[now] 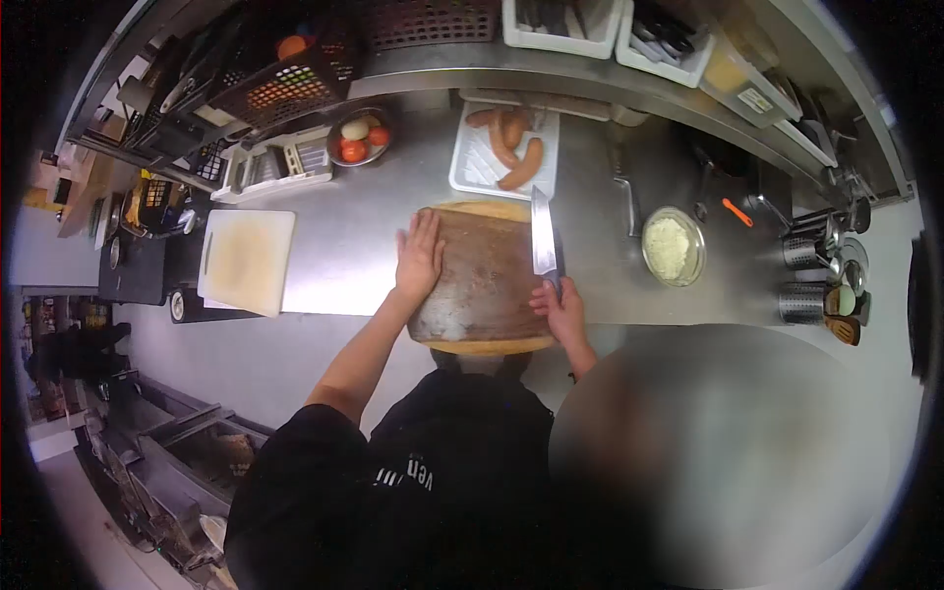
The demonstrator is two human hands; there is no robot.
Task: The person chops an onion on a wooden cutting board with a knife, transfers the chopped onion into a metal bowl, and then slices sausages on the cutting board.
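Left hand (420, 258) lies flat, fingers spread wide, on the left edge of the round wooden chopping board (484, 280); right hand (560, 310) is wrapped around the handle of a big knife (543, 236), blade lying along the board's right edge, tip pointing away from the fingers. Board looks bare (wet sheen, maybe). Judgement: keep the left palm pressing so the board can't slide, edge turned away from the left fingertips. Sausages on a white tray (479, 167) sit beyond the fingertips.

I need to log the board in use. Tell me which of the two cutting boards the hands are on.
The round wooden board in the middle: the left hand lies flat on it and the right hand holds a knife over it. The white board lies untouched.
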